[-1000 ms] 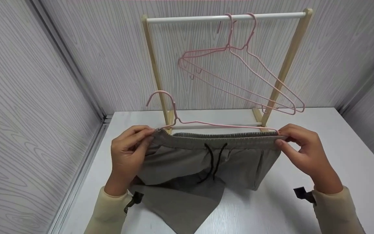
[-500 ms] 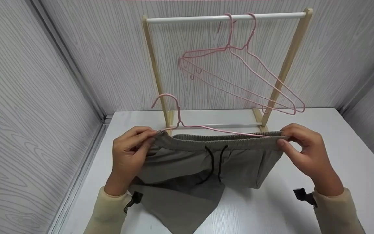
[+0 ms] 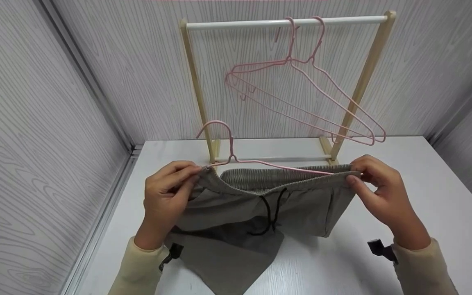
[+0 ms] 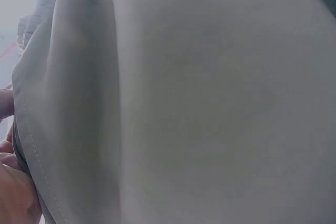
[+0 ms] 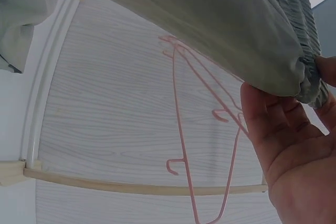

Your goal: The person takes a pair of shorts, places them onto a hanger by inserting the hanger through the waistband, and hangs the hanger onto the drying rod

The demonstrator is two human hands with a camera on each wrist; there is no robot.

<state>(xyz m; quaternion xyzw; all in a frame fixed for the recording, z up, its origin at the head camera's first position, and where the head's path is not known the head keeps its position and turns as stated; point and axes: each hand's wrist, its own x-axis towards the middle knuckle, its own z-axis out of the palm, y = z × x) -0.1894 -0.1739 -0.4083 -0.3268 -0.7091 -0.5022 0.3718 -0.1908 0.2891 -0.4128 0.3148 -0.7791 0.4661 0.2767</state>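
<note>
Grey-green drawstring shorts [image 3: 236, 205] hang between my two hands, with an elastic waistband and black cords [image 3: 269, 213] at the front. A pink wire hanger [image 3: 260, 162] stands partly inside the waistband, its hook [image 3: 214, 123] rising at the left; its lower part is hidden in the cloth. My left hand [image 3: 168, 188] pinches the left end of the waistband, where the hanger's left shoulder meets the cloth. At the right end, my right hand [image 3: 379, 188] pinches the waistband between thumb and fingers. Cloth fills most of the left wrist view.
Behind the shorts stands a wooden rack with a white rail [image 3: 236, 25]. Two pink hangers [image 3: 301, 69] hang from the rail, tilted down to the right. A white tabletop [image 3: 424, 184] lies below, with wood-grain panels [image 3: 55, 123] at the back and sides.
The hanger's hook has shifted right and slightly down, and its right shoulder has sunk into the waistband. The waistband's front has sagged, so the opening is wider. Both hands keep their hold.
</note>
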